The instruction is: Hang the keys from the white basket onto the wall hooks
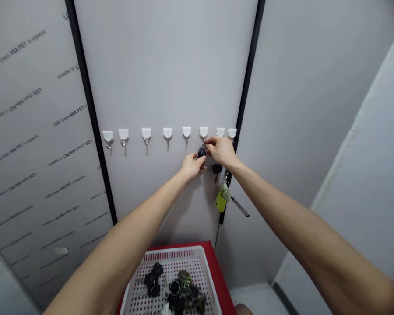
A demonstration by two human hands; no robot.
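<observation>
A bunch of keys (201,152) with dark heads is between my two hands, just under a white adhesive hook (203,132), the third from the right in the row. My left hand (193,166) is closed around the keys from below. My right hand (220,150) pinches the thin key ring (203,143) at the hook's tip; whether the ring sits on the hook I cannot tell. Below my right hand hangs a black-headed key (217,169). Further right a ring carries a yellow-green tag (221,202), a pale green charm (225,191) and a dark strap (240,207).
Several bare white hooks (146,134) run leftward along the grey wall panel (167,65). Below stands a white perforated basket (202,258) holding several key bunches (175,288), on a red surface (221,280). Black strips (91,105) edge the panel.
</observation>
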